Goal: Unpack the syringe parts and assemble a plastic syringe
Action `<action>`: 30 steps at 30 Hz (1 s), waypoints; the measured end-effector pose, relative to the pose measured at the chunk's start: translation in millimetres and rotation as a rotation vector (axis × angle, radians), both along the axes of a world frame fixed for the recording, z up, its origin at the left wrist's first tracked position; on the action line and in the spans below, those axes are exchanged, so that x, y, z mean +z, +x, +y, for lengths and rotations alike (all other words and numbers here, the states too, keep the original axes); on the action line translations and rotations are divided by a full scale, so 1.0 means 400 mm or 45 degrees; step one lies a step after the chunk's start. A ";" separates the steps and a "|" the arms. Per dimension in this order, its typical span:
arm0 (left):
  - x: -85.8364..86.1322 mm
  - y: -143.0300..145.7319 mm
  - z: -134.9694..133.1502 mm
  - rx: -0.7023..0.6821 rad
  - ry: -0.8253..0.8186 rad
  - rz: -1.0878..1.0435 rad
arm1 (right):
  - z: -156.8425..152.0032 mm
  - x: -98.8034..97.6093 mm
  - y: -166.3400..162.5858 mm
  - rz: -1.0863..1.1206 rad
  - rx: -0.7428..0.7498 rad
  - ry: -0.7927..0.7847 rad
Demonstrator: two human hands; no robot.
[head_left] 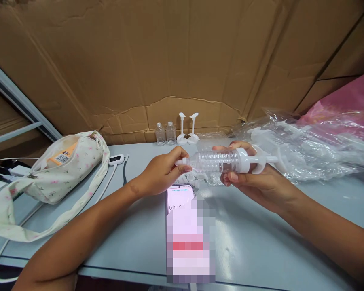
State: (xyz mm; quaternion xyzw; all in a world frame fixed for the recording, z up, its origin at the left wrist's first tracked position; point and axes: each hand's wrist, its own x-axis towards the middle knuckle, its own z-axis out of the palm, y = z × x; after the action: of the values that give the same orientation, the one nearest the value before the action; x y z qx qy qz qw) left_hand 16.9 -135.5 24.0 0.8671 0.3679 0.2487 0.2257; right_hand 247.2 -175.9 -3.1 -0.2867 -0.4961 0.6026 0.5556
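Observation:
A large clear plastic syringe [214,161] with a ribbed barrel, a white collar and a white plunger lies level in the air above the table. My right hand [255,173] is closed around its collar end, with the plunger pointing right between the fingers. At the other end my left hand [170,167] pinches the small white tip between thumb and fingers. Beneath the syringe, a pile of small white plastic parts [191,177] is partly covered by my hands. Below that lies a phone [182,196] showing a timer, its lower part blurred out.
Two clear ribbed barrels [165,134] and two white plungers [187,129] stand at the back. Clear bags of white parts [291,149] cover the right side, near a pink bag [348,105]. A floral bag [69,169] and a white cable [109,182] lie left. Cardboard [170,60] rises behind.

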 end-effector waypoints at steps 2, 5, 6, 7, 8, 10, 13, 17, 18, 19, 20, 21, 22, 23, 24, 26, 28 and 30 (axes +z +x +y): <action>0.001 0.001 0.003 -0.066 -0.204 -0.113 | 0.002 -0.004 0.006 -0.033 0.032 0.056; -0.005 0.003 0.011 -0.170 -0.521 -0.289 | 0.002 -0.008 0.016 -0.151 0.043 0.240; -0.007 0.004 0.013 -0.191 -0.617 -0.307 | 0.002 -0.009 0.019 -0.203 0.030 0.318; -0.009 0.005 0.015 -0.208 -0.695 -0.297 | 0.002 -0.010 0.021 -0.254 0.012 0.390; -0.010 0.007 0.015 -0.220 -0.746 -0.276 | 0.002 -0.010 0.023 -0.299 -0.011 0.445; -0.012 0.011 0.013 -0.198 -0.734 -0.314 | 0.003 -0.008 0.024 -0.340 -0.043 0.492; -0.015 0.021 0.005 -0.104 -0.557 -0.557 | 0.006 -0.004 0.020 -0.254 -0.033 0.412; -0.021 0.025 0.001 -0.089 -0.447 -0.635 | 0.008 0.002 0.014 -0.113 -0.018 0.268; -0.022 0.024 0.001 -0.077 -0.415 -0.603 | 0.007 0.002 0.013 -0.103 -0.018 0.238; -0.022 0.023 0.000 -0.059 -0.383 -0.565 | 0.006 0.003 0.012 -0.096 -0.017 0.213; -0.022 0.023 0.000 -0.029 -0.358 -0.533 | 0.005 0.004 0.011 -0.094 -0.014 0.198; -0.022 0.023 -0.001 0.013 -0.345 -0.509 | 0.003 0.004 0.010 -0.097 -0.012 0.194; -0.021 0.024 -0.003 0.061 -0.346 -0.492 | 0.001 0.005 0.008 -0.104 -0.016 0.195; -0.020 0.026 -0.004 0.111 -0.357 -0.482 | -0.001 0.006 0.007 -0.111 -0.021 0.206; -0.019 0.028 -0.006 0.155 -0.366 -0.472 | -0.002 0.006 0.007 -0.119 -0.030 0.222; -0.017 0.030 -0.006 0.214 -0.335 -0.415 | -0.005 0.008 0.006 -0.139 -0.048 0.238; -0.016 0.029 -0.003 0.220 -0.210 -0.284 | -0.004 0.010 0.010 -0.142 -0.078 0.240; -0.019 0.023 0.005 0.225 -0.016 -0.069 | 0.000 0.011 0.016 -0.121 -0.138 0.235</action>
State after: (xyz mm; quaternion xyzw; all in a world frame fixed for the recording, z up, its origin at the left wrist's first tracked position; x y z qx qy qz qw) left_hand 26.2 -133.6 16.4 0.8228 0.4383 0.2887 0.2182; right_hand 253.7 -175.8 1.2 -0.2892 -0.5590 0.5091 0.5872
